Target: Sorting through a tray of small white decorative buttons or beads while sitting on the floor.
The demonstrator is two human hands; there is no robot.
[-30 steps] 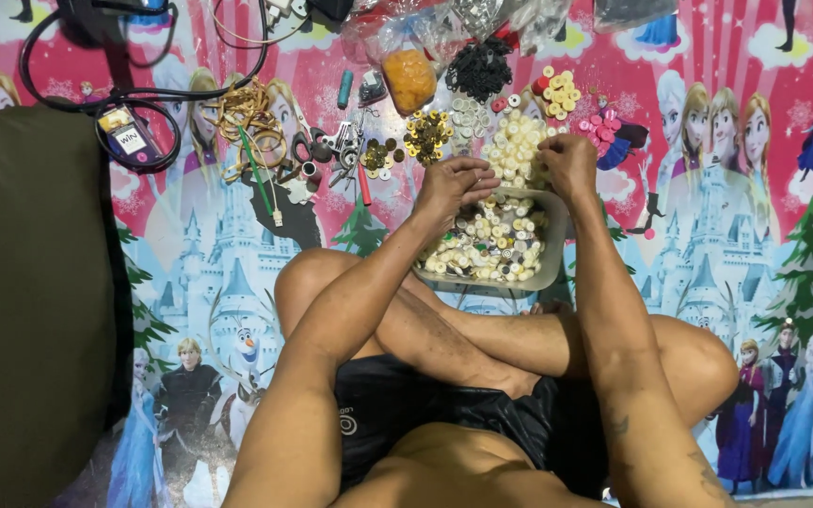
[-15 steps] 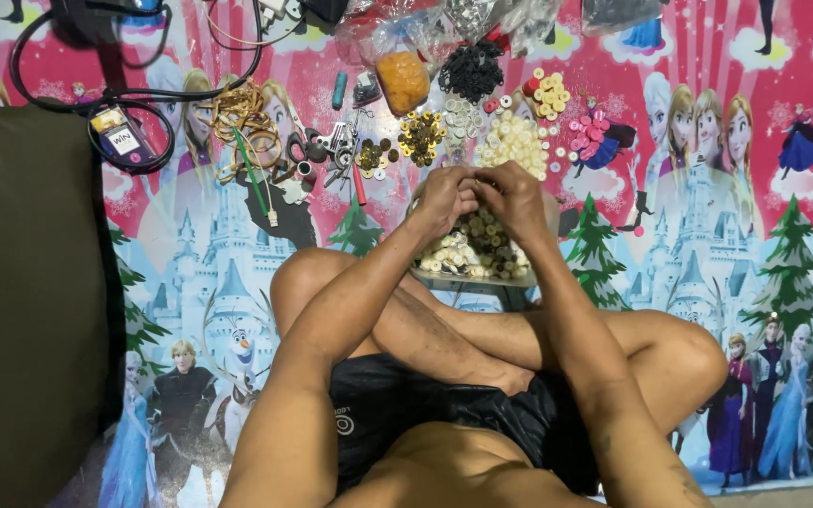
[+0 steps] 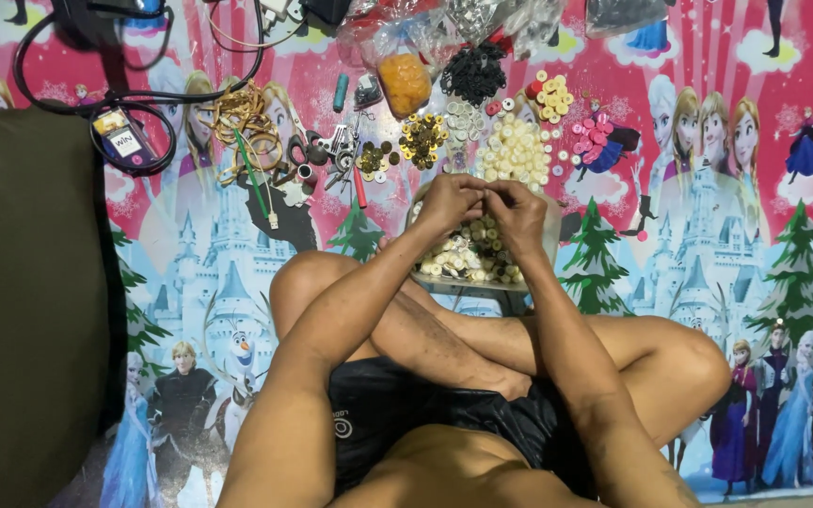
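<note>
while both hands meet over the tray of buttons (image 3: 482, 259), the left hand (image 3: 449, 202) and the right hand (image 3: 518, 209) have their fingertips pinched together between them, curled tight around something too small to make out; whether it is a button or a thread cannot be told. the tray sits on the floor mat (image 3: 190, 282) just in front of the person's crossed legs, and much of it is hidden under the wrists and forearms, so only its pale buttons and part of its clear rim show. beyond the hands lie small heaps on the mat: a pile of cream buttons (image 3: 512, 150), a pile of black buttons (image 3: 472, 73), a gold-brown pile (image 3: 422, 139), and a few yellow and red ones (image 3: 549, 94). an orange-filled plastic bag (image 3: 404, 80) lies near the top, with more clear bags beside it cut off by the upper edge. to the left a black cable (image 3: 68, 80) loops around a small card, its upper end cut off too, and a tangle of gold rings (image 3: 242, 127) sits with a green pen (image 3: 254, 179) and some metal bits that are hard to tell apart. a dark cushion (image 3: 25, 310) fills the left edge.
</note>
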